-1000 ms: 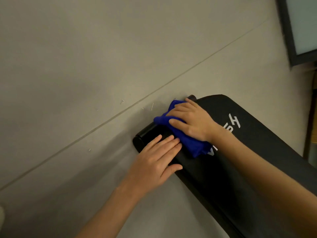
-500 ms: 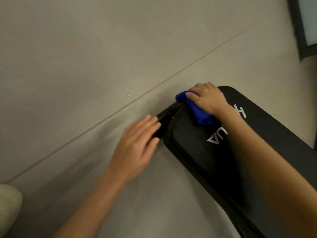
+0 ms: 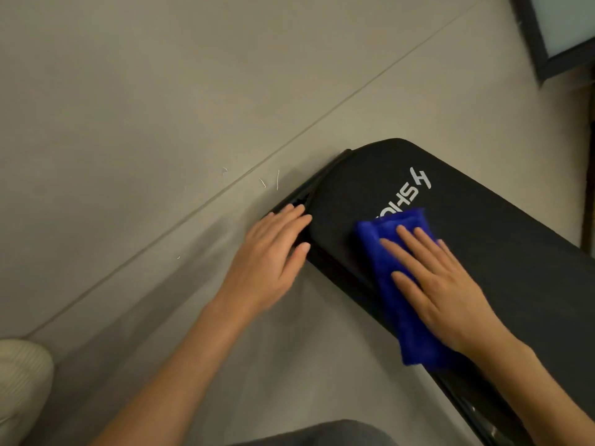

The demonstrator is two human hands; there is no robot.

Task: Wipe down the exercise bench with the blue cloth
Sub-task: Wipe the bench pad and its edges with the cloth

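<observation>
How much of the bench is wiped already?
Can't tell what's clean; no marks show. Right hand presses the cloth flat near the bench end, covering part of the logo. Left hand rests at the end. The long stretch behind looks left.

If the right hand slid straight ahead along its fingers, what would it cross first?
Probably the white logo printed on the bench: the right hand, flat on the blue cloth, points toward it.
</observation>
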